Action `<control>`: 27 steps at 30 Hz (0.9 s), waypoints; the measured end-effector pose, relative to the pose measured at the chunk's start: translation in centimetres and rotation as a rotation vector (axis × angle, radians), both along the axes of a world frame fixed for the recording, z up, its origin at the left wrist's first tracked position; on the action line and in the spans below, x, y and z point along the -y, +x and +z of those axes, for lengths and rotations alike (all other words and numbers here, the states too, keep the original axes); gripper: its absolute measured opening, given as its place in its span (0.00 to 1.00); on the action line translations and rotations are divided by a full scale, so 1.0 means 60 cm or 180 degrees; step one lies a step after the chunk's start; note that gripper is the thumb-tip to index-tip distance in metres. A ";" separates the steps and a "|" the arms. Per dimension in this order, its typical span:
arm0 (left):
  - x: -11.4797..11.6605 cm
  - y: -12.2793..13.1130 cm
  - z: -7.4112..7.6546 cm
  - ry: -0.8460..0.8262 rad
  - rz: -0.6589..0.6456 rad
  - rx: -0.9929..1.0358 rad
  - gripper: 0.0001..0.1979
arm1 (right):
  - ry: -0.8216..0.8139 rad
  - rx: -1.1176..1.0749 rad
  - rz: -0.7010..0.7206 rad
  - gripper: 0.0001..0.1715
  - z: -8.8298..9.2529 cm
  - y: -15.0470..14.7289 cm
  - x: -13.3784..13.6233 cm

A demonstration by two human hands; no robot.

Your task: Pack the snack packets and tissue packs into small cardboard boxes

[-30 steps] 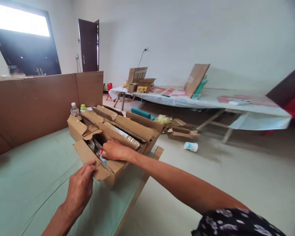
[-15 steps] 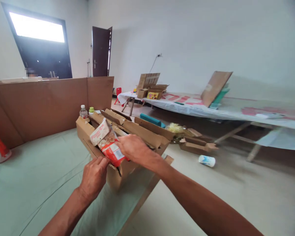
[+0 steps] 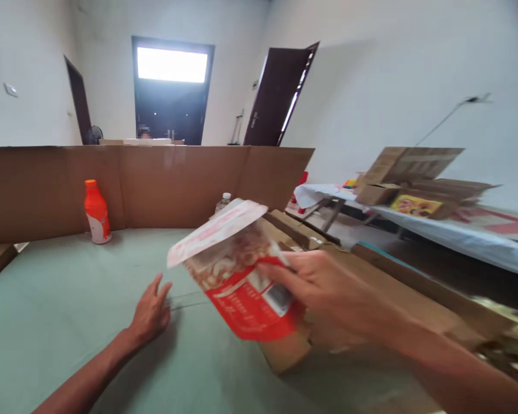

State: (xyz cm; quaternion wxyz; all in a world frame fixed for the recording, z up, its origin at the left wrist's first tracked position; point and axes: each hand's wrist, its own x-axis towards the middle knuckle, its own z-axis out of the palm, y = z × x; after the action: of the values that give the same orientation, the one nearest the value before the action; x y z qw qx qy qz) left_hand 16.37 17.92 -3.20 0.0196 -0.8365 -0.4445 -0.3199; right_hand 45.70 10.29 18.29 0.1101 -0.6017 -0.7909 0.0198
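A red and white snack pouch [image 3: 242, 287] with a folded-over pale top is gripped at its right side by my right hand [image 3: 315, 287]. The pouch is lifted and tilted, partly hiding the cardboard box [image 3: 285, 351] behind and below it. To the left of the pouch, my left hand [image 3: 152, 307] hovers low over the pale green cloth [image 3: 99, 322], fingers apart and holding nothing. A clear bottle with a white cap [image 3: 225, 199] shows just beyond the pouch.
An orange bottle [image 3: 97, 213] stands at the back left before an upright cardboard panel [image 3: 176, 184]. At right, a second table [image 3: 470, 233] carries cardboard boxes and a yellow packet [image 3: 415, 204]. Part of a person [image 3: 144, 132] shows beyond the panel.
My right hand has lifted the pouch out of the cardboard box. My left hand has let go of the box edge and opened. The view has turned left.
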 end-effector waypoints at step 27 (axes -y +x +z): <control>-0.127 -0.228 -0.087 0.0184 0.0992 -0.0050 0.23 | 0.0087 0.0079 -0.1223 0.19 -0.017 0.014 -0.328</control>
State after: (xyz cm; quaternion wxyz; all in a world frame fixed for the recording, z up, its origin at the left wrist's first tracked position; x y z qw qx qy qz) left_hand 2.72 25.51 -8.40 0.0966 -0.7590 -0.5593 -0.3191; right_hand 46.55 29.97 17.27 0.1103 -0.7402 -0.6630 -0.0198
